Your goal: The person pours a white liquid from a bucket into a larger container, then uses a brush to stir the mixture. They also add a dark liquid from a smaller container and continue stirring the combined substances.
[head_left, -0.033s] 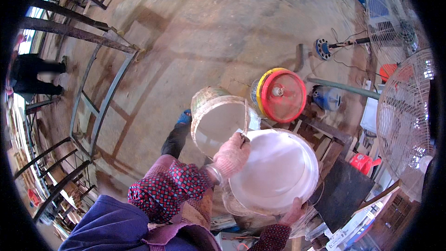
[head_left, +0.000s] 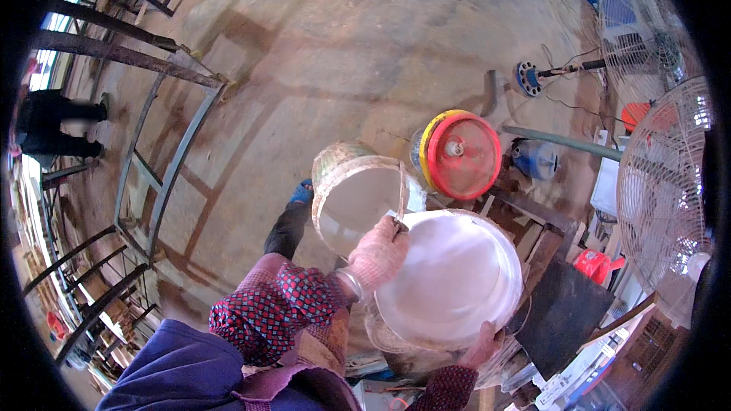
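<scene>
My left hand, in a pink knitted glove, is closed on the handle of a dirty bucket. That bucket leans with its mouth toward me and has a pale coating or material inside. A small dark piece shows at my fingertips; I cannot tell what it is. Just right of it stands a larger round white tub with smooth whitish contents. At its near right rim my right hand is closed, thumb over the edge and the other fingers mostly hidden.
Beyond the tub is a red-and-yellow pail, with a blue container beside it. A large wire fan stands at the right, near a dark board. Metal frames and another person are at the left.
</scene>
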`<move>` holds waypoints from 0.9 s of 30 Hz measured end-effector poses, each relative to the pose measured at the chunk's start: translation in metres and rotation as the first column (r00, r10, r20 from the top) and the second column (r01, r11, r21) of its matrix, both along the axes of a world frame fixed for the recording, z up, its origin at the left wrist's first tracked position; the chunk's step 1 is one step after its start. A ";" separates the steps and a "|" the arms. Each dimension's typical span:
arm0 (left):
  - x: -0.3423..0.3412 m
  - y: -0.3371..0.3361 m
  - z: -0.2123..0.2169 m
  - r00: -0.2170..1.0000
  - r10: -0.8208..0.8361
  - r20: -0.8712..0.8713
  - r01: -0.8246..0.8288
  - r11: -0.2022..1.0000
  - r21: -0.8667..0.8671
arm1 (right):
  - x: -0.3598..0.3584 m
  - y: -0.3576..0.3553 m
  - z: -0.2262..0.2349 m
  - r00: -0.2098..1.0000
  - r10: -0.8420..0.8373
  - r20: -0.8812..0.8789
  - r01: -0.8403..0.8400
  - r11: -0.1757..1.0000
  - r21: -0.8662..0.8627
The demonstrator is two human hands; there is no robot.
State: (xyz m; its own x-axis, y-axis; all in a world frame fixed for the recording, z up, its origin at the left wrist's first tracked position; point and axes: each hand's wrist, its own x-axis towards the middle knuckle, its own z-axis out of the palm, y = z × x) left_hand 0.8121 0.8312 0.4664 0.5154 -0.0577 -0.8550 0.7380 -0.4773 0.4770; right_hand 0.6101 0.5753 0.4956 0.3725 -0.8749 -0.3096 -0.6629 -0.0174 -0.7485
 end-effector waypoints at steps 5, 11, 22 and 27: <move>-0.004 0.003 -0.010 0.999 0.029 0.029 -0.029 1.000 -0.004 | 0.008 0.006 -0.002 1.000 -0.005 -0.020 0.005 1.000 -0.009; -0.004 0.005 -0.015 0.997 0.080 -0.001 -0.080 0.996 -0.051 | 0.012 0.010 -0.005 1.000 -0.012 -0.028 0.012 1.000 -0.017; -0.012 0.005 -0.032 0.990 0.117 0.084 -0.115 0.993 -0.035 | 0.050 0.049 0.012 0.989 -0.035 -0.140 0.019 0.993 -0.115; -0.011 0.005 -0.032 0.986 0.143 0.085 -0.139 0.989 -0.051 | 0.060 0.057 0.013 0.997 -0.026 -0.078 0.020 0.997 -0.069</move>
